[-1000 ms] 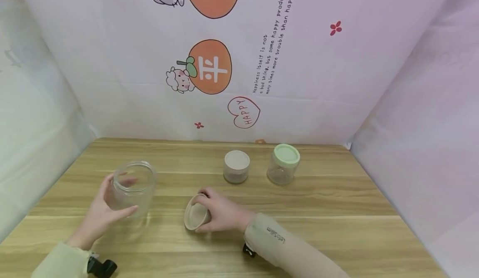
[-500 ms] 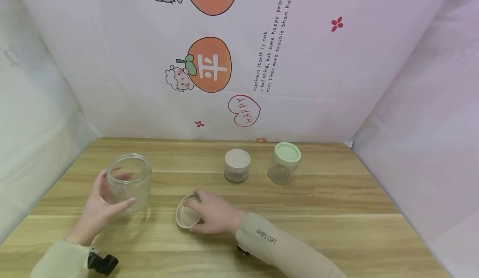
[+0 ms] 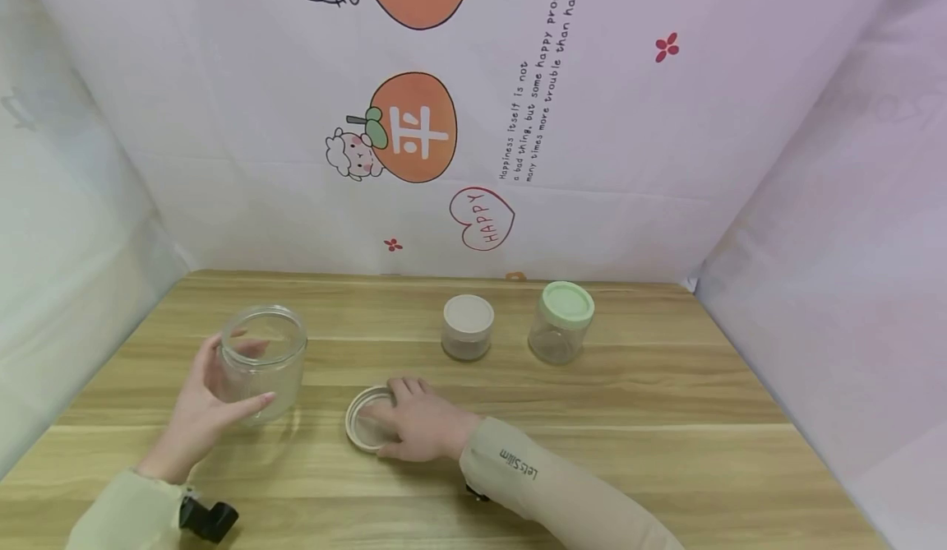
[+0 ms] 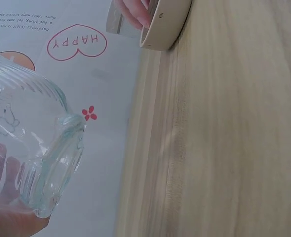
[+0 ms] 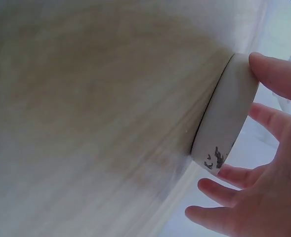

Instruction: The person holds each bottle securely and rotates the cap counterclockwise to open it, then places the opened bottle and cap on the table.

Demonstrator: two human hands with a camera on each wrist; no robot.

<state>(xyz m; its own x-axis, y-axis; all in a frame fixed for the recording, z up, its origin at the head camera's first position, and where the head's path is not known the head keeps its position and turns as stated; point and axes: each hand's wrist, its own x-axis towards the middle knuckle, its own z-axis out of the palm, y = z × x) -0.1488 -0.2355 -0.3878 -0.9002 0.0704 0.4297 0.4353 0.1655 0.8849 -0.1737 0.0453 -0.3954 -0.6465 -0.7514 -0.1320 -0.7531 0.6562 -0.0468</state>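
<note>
My left hand (image 3: 203,410) grips a large clear glass jar (image 3: 277,381) around its side, thumb at the front and fingers behind. Its top has no lid; in the left wrist view a gap separates the jar (image 4: 31,113) from the tabletop. A round beige lid (image 3: 358,422) lies flat on the wood, hollow side up. My right hand (image 3: 425,422) is at the lid's right side with fingers fairly straight and spread. In the right wrist view the thumb touches the rim of the lid (image 5: 227,108), one finger reaches over it and another meets its lower edge.
Behind the lid stands a small glass jar with a pale lid (image 3: 468,328). To its right is a taller glass jar with a green lid (image 3: 562,324). A wooden table (image 3: 629,451) carries everything, with a printed white cloth (image 3: 592,122) at the back.
The tilted lid has moved left and now lies flat on the table, and the right hand's fingers have loosened. The left hand shifted the jar slightly left, then partly back.
</note>
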